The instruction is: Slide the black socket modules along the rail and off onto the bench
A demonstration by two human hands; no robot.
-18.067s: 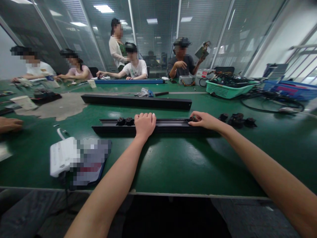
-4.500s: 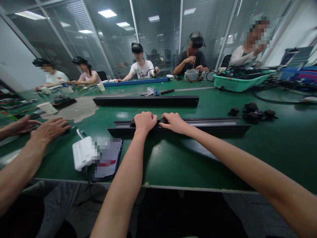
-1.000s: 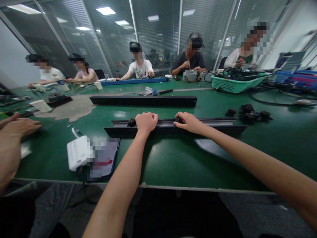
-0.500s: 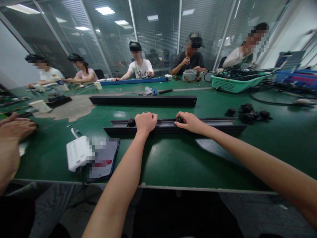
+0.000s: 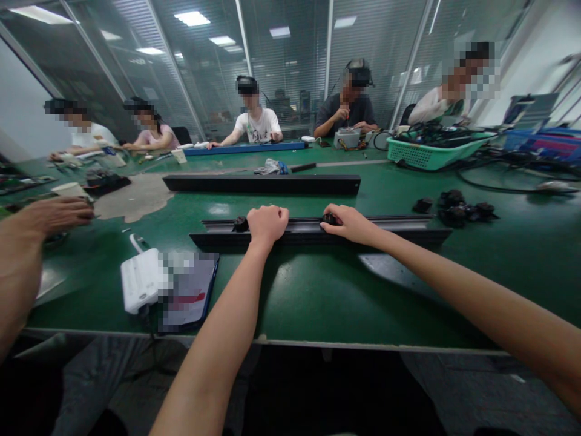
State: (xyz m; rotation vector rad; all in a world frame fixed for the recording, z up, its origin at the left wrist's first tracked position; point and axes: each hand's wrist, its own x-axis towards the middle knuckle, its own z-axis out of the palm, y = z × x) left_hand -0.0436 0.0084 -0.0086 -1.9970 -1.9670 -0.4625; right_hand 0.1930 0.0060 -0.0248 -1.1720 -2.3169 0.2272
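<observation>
A long black metal channel (image 5: 399, 236) lies crosswise in front of me on the green table. My left hand (image 5: 269, 223) is closed over the channel left of its middle; whatever its fingers grip is hidden beneath it. Just left of that hand, a small black part (image 5: 240, 224) sits in the channel. My right hand (image 5: 347, 223) pinches another small black part (image 5: 328, 218) at the channel, right of the middle. Several similar black parts (image 5: 454, 206) lie in a loose group at the right.
A second black bar (image 5: 263, 184) lies behind the channel. Near the front left are a white charger-like box (image 5: 140, 281) and a phone (image 5: 193, 293). A co-worker's hand (image 5: 59, 215) reaches in from the left. A green basket (image 5: 422, 154) of cables stands back right.
The co-worker's hand at the left has moved inward and slightly up. My two hands and the channel stay almost where they were.
</observation>
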